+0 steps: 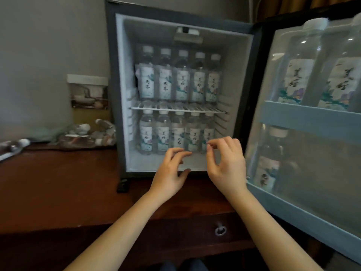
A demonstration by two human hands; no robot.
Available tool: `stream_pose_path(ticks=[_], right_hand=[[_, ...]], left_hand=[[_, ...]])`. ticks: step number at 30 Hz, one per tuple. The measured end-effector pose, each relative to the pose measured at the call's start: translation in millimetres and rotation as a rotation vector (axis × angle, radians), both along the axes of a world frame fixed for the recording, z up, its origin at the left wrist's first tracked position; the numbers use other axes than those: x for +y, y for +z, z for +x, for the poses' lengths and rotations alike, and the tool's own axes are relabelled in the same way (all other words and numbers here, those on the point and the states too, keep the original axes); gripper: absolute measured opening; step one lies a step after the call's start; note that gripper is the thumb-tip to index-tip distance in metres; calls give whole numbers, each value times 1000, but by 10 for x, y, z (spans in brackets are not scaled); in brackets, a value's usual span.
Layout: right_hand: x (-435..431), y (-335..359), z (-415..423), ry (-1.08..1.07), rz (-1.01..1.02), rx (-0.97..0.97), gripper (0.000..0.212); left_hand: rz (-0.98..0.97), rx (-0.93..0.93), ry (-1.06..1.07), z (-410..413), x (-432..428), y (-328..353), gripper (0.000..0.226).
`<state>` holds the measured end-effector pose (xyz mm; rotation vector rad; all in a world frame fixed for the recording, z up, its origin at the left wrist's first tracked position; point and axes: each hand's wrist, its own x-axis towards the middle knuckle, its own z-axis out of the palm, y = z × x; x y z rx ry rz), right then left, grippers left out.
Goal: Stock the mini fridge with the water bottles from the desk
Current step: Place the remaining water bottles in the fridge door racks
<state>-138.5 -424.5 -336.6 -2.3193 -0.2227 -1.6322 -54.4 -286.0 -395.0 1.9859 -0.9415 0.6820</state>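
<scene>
Fingers of both the left hand (pixel 172 169) and the right hand (pixel 226 163) hang loosely curled and empty at the mini fridge (pixel 125 94) mouth, while the remaining water bottles (pixel 88 135) lie flat on the desk (pixel 58 182) well to the left, nearer the left hand.

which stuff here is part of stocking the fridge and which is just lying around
Part of the job:
mini fridge
shelf bottles
door bottles
left hand
right hand

Just lying about:
photo card
plastic wrap pile
drawer ring pull
</scene>
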Motion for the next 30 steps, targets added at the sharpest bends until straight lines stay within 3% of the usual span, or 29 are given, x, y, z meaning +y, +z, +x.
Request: stream_pose_path(ticks=[7,14,23,27,30], right_hand=[[956,-221,617,283,-24,283,14],[2033,-361,1356,561,-157,586,14],[2891,-583,2778,283,24,1101,37],[3097,-709,3312,136,138,1131,54],[3249,-744,3652,87,180,1075,55]], left_hand=[[-89,85,273,261,1213,-198,28],[-47,154,543,634,2358,-308,23],[151,462,722,1696,3173,-396,19],[213,503,732,2177,3261,-373,23],[246,512,730,2483,3287,-389,27]])
